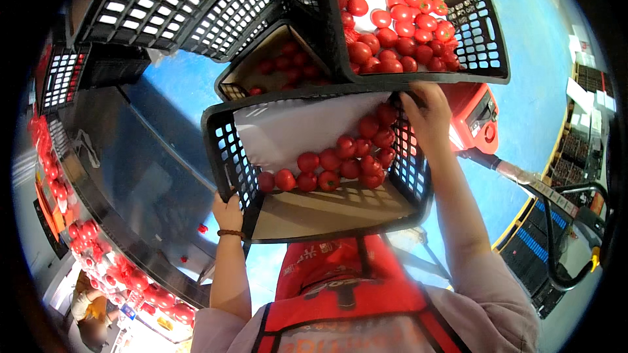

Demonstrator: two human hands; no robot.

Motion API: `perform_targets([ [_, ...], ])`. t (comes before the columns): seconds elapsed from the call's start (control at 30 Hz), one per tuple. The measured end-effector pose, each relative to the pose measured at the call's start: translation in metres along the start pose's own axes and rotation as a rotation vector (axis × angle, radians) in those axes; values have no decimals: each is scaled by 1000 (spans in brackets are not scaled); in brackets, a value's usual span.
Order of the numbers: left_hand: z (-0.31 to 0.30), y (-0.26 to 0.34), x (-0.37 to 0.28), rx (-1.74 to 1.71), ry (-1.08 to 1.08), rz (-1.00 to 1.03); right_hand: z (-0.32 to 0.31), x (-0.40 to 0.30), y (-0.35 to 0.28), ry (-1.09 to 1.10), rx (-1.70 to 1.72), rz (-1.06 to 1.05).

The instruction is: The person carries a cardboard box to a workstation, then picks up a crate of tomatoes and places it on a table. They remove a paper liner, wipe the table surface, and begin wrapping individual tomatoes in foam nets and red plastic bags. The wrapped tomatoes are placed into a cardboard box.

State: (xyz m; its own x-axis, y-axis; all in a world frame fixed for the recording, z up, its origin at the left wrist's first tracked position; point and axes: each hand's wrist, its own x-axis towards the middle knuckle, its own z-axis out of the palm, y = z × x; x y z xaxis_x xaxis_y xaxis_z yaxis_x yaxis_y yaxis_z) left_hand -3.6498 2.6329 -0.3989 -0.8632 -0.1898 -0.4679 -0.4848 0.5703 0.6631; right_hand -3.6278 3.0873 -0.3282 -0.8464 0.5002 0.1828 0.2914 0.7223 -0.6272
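Observation:
A black slatted plastic crate (338,236) with a pale lining is held in front of my red apron, tilted so that several red tomatoes (329,160) lie gathered toward its right part. My left hand (228,216) grips the crate's left end wall. At the crate's far right corner, my right hand (430,113) is closed round the rim. Just beyond stands another black crate (431,77) with many red tomatoes (405,44). A shadowed crate (223,78) with more tomatoes lies to its left, partly hidden by the crates around it.
Tall black crates (162,14) stand at the far left. A metal-edged counter (127,250) with tomatoes in red netting (137,279) curves along the left, a person (91,309) beyond it. At right are a red machine or case (483,120), a black tubular handle (554,255) and stacked dark crates (532,250).

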Motion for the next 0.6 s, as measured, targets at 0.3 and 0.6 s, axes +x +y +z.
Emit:
perform_targets([
  [0.3, -4, -1, 2, 62, -7, 75, 125, 126, -33, -444, -290, 131],
  [0.6, -8, -10, 3, 58, -17, 46, 126, 125, -38, -416, -245, 167],
])
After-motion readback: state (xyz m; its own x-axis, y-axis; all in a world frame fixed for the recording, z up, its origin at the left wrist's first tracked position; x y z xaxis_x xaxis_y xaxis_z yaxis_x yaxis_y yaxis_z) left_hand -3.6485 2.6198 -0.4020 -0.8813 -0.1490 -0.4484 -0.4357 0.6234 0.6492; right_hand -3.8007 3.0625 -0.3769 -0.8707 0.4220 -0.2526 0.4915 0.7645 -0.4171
